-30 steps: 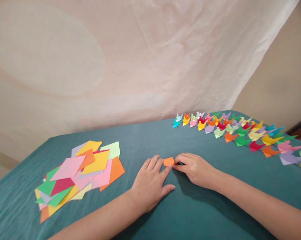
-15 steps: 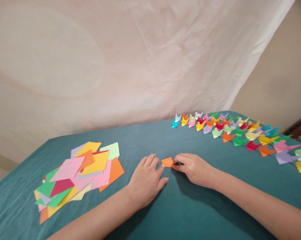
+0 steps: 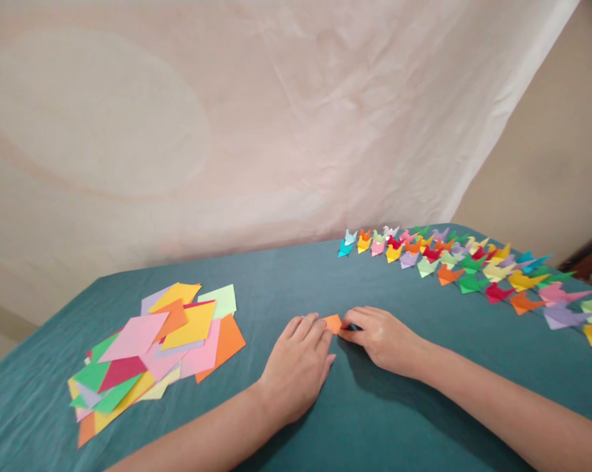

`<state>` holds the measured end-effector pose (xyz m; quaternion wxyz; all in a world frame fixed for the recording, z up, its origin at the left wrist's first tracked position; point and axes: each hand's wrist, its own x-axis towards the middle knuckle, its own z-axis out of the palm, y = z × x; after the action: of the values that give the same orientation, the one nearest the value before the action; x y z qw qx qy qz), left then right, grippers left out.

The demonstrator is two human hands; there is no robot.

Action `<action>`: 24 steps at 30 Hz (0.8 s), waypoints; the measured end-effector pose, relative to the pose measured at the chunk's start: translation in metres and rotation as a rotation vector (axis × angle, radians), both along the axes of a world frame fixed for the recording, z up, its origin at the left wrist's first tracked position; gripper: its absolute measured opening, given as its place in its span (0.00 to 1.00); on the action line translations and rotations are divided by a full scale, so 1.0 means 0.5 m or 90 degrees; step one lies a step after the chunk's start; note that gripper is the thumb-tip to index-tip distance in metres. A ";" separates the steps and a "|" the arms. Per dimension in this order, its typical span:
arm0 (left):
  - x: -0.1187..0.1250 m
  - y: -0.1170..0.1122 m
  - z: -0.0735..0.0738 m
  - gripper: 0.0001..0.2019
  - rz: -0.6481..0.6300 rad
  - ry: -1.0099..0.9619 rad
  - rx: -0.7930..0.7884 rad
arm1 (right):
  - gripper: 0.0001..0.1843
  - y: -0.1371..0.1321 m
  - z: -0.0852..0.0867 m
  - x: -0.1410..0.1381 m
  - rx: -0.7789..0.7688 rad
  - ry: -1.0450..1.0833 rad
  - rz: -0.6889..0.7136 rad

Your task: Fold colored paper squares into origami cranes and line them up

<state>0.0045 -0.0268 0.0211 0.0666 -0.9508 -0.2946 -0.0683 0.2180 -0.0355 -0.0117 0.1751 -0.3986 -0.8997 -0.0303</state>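
at the middle of the teal tabletop (image 3: 374, 419) lies a small folded orange paper (image 3: 333, 323). the left hand (image 3: 298, 367) rests flat and unclenched, fingertips on its left edge; the right hand (image 3: 381, 337) pinches its right corner. coloured sheets (image 3: 153, 347) (loosely overlapping) lie left, folded paper birds (image 3: 473, 269) far right.

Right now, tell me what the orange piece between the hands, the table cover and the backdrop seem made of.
Orange piece: probably thin matte paper, flat with crisp folded edges. Table cover: teal cloth, matte, softly wrinkled. Backdrop: likely pale fabric, creased, with a draped edge.
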 end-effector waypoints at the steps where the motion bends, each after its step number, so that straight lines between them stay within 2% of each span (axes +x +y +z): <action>1: 0.001 -0.002 -0.002 0.18 -0.004 0.001 -0.009 | 0.10 0.000 0.000 -0.002 -0.002 0.020 -0.001; 5: 0.003 -0.004 -0.004 0.19 -0.011 0.009 -0.035 | 0.14 0.002 0.002 -0.006 -0.031 0.150 -0.009; 10: 0.003 -0.001 -0.002 0.19 -0.016 0.006 -0.036 | 0.21 0.013 0.000 -0.003 -0.091 0.301 -0.069; 24: 0.002 0.001 -0.007 0.19 -0.026 -0.018 -0.039 | 0.23 0.022 -0.006 0.001 -0.145 0.310 -0.034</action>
<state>0.0055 -0.0261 0.0177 0.0315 -0.9573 -0.2777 -0.0741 0.2184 -0.0246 -0.0146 0.3399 -0.4352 -0.8176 0.1631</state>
